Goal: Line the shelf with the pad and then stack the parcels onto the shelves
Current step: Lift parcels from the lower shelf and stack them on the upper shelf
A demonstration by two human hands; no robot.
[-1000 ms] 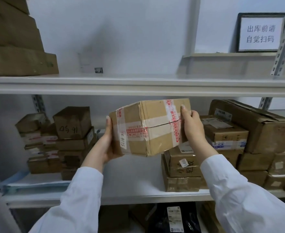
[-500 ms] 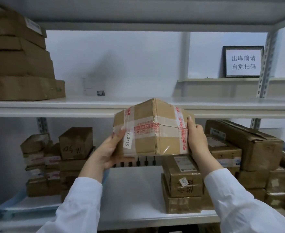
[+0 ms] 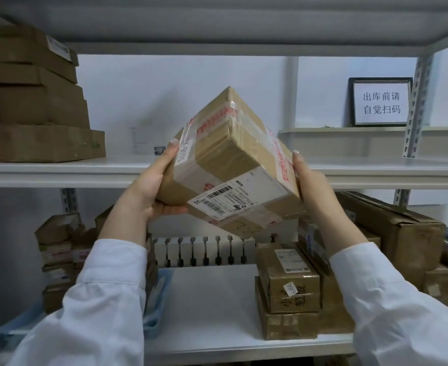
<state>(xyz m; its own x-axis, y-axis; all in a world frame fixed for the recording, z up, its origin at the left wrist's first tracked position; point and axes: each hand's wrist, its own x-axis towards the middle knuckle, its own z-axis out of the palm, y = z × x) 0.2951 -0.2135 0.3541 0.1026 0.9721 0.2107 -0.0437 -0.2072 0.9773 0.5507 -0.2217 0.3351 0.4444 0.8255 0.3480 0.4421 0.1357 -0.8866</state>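
Note:
A brown cardboard parcel (image 3: 233, 159) with red-printed tape and a white barcode label is held in the air in front of the middle shelf (image 3: 376, 173). It is tilted, one corner pointing up and the label side facing me. My left hand (image 3: 149, 186) grips its left end and underside. My right hand (image 3: 310, 186) presses flat against its right end. A blue pad (image 3: 157, 307) lies on the left part of the lower shelf (image 3: 212, 313) under stacked parcels.
Flat brown boxes (image 3: 40, 107) are stacked at the left of the middle shelf. The lower shelf carries small parcels (image 3: 59, 254) on the left and larger boxes (image 3: 289, 294) on the right. A framed sign (image 3: 380, 103) stands on a ledge behind.
Both hands have lifted the parcel from the lower shelf's level up to the middle shelf's edge and tipped it, so its barcode label now faces me.

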